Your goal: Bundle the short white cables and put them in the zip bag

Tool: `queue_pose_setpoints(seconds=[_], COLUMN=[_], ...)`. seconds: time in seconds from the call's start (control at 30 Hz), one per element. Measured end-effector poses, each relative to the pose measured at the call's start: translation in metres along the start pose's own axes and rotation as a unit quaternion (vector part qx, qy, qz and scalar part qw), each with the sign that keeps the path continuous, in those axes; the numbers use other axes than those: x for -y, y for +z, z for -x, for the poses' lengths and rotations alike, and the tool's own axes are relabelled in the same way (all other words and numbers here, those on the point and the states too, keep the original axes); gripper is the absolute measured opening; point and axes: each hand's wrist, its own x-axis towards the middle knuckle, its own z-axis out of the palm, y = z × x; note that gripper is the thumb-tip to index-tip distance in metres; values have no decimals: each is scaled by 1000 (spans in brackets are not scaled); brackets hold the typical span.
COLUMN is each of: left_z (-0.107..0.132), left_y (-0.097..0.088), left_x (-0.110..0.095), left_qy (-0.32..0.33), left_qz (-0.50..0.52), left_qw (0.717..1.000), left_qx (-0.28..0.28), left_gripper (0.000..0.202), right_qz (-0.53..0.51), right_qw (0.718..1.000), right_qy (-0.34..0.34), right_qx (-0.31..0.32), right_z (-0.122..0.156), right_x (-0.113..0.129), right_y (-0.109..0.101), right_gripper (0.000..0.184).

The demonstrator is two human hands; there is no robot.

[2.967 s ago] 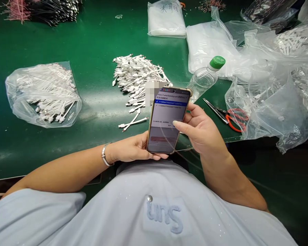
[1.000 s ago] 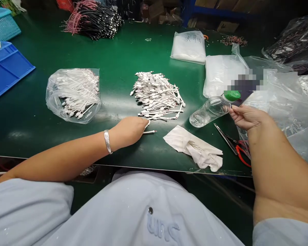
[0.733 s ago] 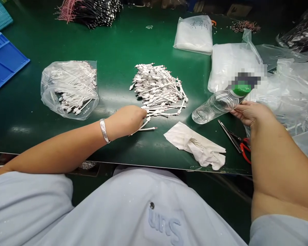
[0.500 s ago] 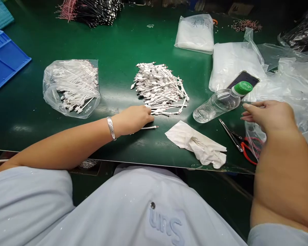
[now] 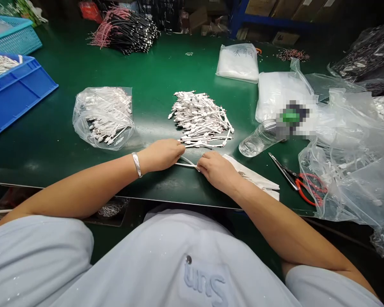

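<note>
My left hand and my right hand meet at the front of the green mat, with a short white cable stretched between their fingers. Both hands seem to pinch it, though the fingers hide its ends. Just beyond my left fingertips lies a loose heap of short white cables. A white cloth lies partly under my right hand.
A clear bag of white cables sits left of the heap. To the right are a plastic bottle, red-handled scissors and crumpled plastic bags. A blue tray stands at the far left, and black cable bundles lie behind.
My right hand has moved from beside the bottle to the middle and now meets my left hand on the cable. The phone held earlier is no longer in my hands.
</note>
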Motion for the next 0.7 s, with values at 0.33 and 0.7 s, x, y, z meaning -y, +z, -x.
queue_pose_setpoints(seconds=[0.33, 0.7], left_z=[-8, -54], left_y=[-11, -23], left_x=[1, 7], left_qy=[-71, -18], left_qz=[70, 67], left_qw=[994, 995], left_qx=[-44, 72], left_gripper=[33, 45], right_qz=[-14, 15], right_qw=[999, 997], right_qy=[42, 69], right_qx=[-2, 20], right_z=[5, -11], right_x=[-2, -2], right_y=[-3, -8], right_gripper=[18, 24])
